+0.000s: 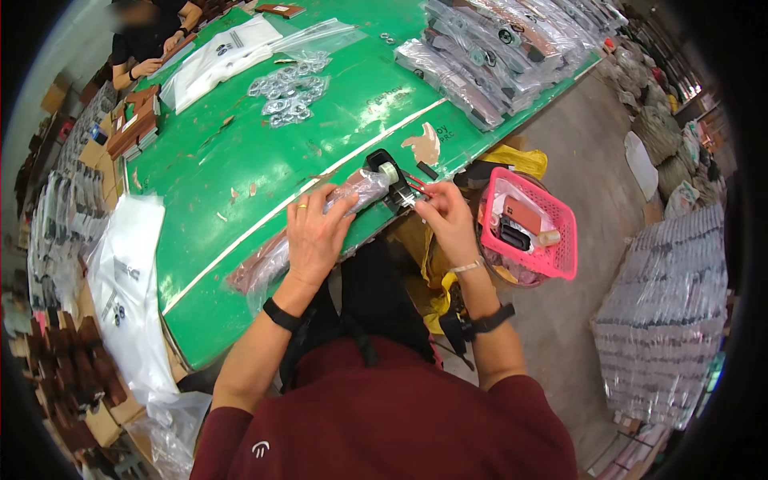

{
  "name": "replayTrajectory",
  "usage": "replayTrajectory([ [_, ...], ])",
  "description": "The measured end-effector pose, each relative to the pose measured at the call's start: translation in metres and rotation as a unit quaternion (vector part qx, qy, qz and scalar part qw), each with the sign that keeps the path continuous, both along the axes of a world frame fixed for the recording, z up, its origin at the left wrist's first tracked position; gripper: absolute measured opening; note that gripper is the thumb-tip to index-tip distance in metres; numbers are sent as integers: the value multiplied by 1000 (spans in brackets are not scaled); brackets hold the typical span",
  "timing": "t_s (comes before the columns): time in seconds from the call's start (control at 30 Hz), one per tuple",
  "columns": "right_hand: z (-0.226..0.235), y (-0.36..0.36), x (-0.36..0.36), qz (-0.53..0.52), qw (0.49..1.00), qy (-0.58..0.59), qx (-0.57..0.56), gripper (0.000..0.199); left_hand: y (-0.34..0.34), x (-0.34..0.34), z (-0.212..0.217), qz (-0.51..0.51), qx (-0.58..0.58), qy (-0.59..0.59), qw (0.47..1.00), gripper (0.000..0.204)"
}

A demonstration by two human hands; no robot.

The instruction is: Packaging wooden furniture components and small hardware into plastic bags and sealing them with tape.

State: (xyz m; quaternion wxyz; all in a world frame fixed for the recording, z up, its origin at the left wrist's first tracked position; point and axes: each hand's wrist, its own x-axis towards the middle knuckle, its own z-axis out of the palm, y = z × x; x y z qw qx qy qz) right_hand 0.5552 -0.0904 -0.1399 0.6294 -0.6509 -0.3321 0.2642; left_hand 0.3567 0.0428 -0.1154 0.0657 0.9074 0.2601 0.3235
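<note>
So the left hand (314, 232) is pressed flat, fingers spread, on a long clear plastic bag with something brown inside (308, 228), lying along the near edge of the green table (240, 160). The bag's open end points right, toward the black tape dispenser (390, 178), where the right hand (444, 214) pinches at the tape, so that hand's closer.

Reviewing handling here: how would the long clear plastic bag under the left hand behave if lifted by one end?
The clear bag would probably sag, since its film wrinkles under the left hand. It looks slippery and glossy. The brown item inside may slide toward the low end.
</note>
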Motion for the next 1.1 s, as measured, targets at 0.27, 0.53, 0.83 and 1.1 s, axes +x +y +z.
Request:
replayTrajectory([
  [0.27,-25,-9,-4,-26,995,95,16,13,2,-1,-3,-2,19,32,999,35],
  [0.53,-41,10,-5,-66,994,-64,-52,10,-2,0,-4,3,68,25,997,38],
  [0.83,18,10,-53,32,995,89,37,7,-18,-3,-12,-12,123,34,992,33],
  [1.1,19,58,-53,-22,989,-124,-79,20,-22,1,-22,-6,141,23,990,21],
])
